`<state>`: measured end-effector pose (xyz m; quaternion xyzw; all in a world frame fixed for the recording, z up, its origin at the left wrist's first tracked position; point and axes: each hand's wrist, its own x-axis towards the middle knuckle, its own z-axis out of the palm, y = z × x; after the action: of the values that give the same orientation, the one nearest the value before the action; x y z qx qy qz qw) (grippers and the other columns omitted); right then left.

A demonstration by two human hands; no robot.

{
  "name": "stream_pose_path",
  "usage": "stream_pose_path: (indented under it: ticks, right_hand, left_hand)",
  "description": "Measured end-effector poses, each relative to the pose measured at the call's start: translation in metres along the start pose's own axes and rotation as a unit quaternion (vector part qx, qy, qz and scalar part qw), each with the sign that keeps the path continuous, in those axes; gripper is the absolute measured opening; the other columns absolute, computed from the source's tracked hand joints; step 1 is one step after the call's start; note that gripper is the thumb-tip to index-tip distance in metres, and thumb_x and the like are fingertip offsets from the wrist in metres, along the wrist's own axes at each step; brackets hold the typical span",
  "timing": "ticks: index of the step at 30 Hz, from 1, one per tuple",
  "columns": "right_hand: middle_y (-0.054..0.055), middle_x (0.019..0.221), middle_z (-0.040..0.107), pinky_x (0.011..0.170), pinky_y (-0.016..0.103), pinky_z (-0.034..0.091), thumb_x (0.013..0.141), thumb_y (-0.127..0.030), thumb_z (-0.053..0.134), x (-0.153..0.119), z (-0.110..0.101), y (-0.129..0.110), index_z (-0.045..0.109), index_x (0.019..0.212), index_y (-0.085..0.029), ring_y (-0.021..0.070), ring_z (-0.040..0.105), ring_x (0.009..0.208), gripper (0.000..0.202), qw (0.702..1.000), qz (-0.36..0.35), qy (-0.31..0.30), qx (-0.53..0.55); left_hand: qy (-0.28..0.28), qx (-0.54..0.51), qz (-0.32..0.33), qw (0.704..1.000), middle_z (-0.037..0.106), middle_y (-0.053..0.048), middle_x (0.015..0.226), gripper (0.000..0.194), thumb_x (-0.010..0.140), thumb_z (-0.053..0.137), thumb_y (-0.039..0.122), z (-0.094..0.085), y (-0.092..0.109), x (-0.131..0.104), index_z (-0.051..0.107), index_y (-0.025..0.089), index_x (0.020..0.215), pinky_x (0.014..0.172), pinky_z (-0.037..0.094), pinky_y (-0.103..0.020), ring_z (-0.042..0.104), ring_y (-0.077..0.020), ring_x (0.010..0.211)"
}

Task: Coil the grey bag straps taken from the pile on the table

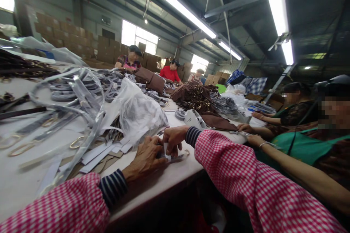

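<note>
My left hand is at the table's front edge, fingers bent and pressed on a plastic-wrapped strap piece with a gold-coloured ring at its end. Right beside it, my right hand reaches down with curled fingers around a narrow white strip. The two hands nearly touch, and they hide most of the strap piece and part of the strip. Just left of my hands lie loose white and tan card strips. Behind them sits a crumpled clear plastic bag.
Plastic-wrapped grey straps with metal hooks cover the table's left side. Brown bags are heaped farther back, and a brown piece lies closer. Co-workers in green aprons sit close on my right; others work across the table.
</note>
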<state>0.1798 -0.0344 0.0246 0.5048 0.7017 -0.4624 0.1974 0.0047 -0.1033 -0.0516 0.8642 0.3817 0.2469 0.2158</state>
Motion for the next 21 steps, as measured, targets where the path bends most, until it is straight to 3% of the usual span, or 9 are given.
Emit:
stream_pose_path:
  ticks: [4, 9, 11, 14, 16, 18, 21]
  right_hand:
    - [0.001, 0.065, 0.073, 0.053, 0.021, 0.053, 0.079, -0.013, 0.072, -0.003, 0.008, 0.002, 0.07, 0.079, -0.012, 0.0168, 0.074, 0.061, 0.003, 0.998, -0.025, 0.033, -0.043]
    - [0.002, 0.074, 0.072, 0.062, 0.023, 0.048, 0.083, -0.007, 0.066, -0.027, 0.03, 0.0, 0.07, 0.081, -0.015, 0.0185, 0.073, 0.076, 0.009, 0.975, -0.089, 0.152, -0.137]
    - [0.006, 0.084, 0.075, 0.068, 0.026, 0.045, 0.085, -0.008, 0.066, -0.036, 0.042, 0.001, 0.073, 0.087, -0.016, 0.0217, 0.072, 0.086, 0.01, 0.943, -0.117, 0.213, -0.226]
    - [0.009, 0.102, 0.077, 0.07, 0.029, 0.042, 0.096, -0.015, 0.061, -0.042, 0.061, 0.009, 0.072, 0.106, -0.019, 0.0224, 0.07, 0.092, 0.015, 0.855, -0.169, 0.292, -0.394]
    - [0.009, 0.11, 0.075, 0.07, 0.029, 0.043, 0.1, -0.017, 0.057, -0.041, 0.071, 0.019, 0.066, 0.116, -0.019, 0.0211, 0.069, 0.094, 0.018, 0.808, -0.202, 0.321, -0.451]
    - [0.009, 0.112, 0.073, 0.073, 0.029, 0.044, 0.102, -0.018, 0.055, -0.037, 0.078, 0.027, 0.063, 0.118, -0.018, 0.0203, 0.067, 0.097, 0.018, 0.785, -0.222, 0.343, -0.466]
    - [0.009, 0.106, 0.073, 0.073, 0.029, 0.044, 0.099, -0.019, 0.059, -0.033, 0.083, 0.032, 0.064, 0.113, -0.017, 0.0206, 0.066, 0.095, 0.015, 0.784, -0.218, 0.366, -0.453]
  left_hand:
    - [0.0, -0.003, 0.015, 1.0, 0.061, -0.008, 0.127, 0.022, 0.087, 0.071, 0.04, 0.004, -0.007, -0.001, 0.079, 0.025, 0.101, 0.096, 0.038, -0.052, 0.046, -0.0366, 0.119]
    - [-0.009, 0.015, 0.022, 1.0, 0.06, -0.007, 0.124, 0.031, 0.089, 0.071, 0.041, 0.005, -0.007, 0.0, 0.076, 0.031, 0.117, 0.095, 0.038, -0.051, 0.046, -0.0364, 0.118]
    - [-0.012, 0.021, 0.032, 0.999, 0.061, -0.008, 0.123, 0.036, 0.09, 0.071, 0.041, 0.005, -0.006, 0.0, 0.073, 0.03, 0.124, 0.093, 0.038, -0.05, 0.046, -0.0363, 0.117]
    - [0.002, 0.029, 0.056, 0.998, 0.06, -0.008, 0.126, 0.037, 0.093, 0.069, 0.042, 0.008, -0.006, -0.001, 0.071, 0.03, 0.127, 0.092, 0.038, -0.05, 0.046, -0.0359, 0.118]
    - [0.01, 0.036, 0.064, 0.997, 0.061, -0.007, 0.126, 0.029, 0.094, 0.068, 0.043, 0.009, -0.006, -0.002, 0.074, 0.028, 0.119, 0.092, 0.038, -0.05, 0.046, -0.0355, 0.118]
    - [0.011, 0.041, 0.065, 0.997, 0.062, -0.007, 0.122, 0.023, 0.096, 0.067, 0.042, 0.01, -0.006, -0.002, 0.077, 0.027, 0.11, 0.091, 0.038, -0.049, 0.046, -0.035, 0.116]
    - [0.007, 0.044, 0.061, 0.997, 0.063, -0.007, 0.12, 0.023, 0.095, 0.068, 0.043, 0.008, -0.005, -0.001, 0.078, 0.028, 0.11, 0.09, 0.039, -0.048, 0.047, -0.0349, 0.114]
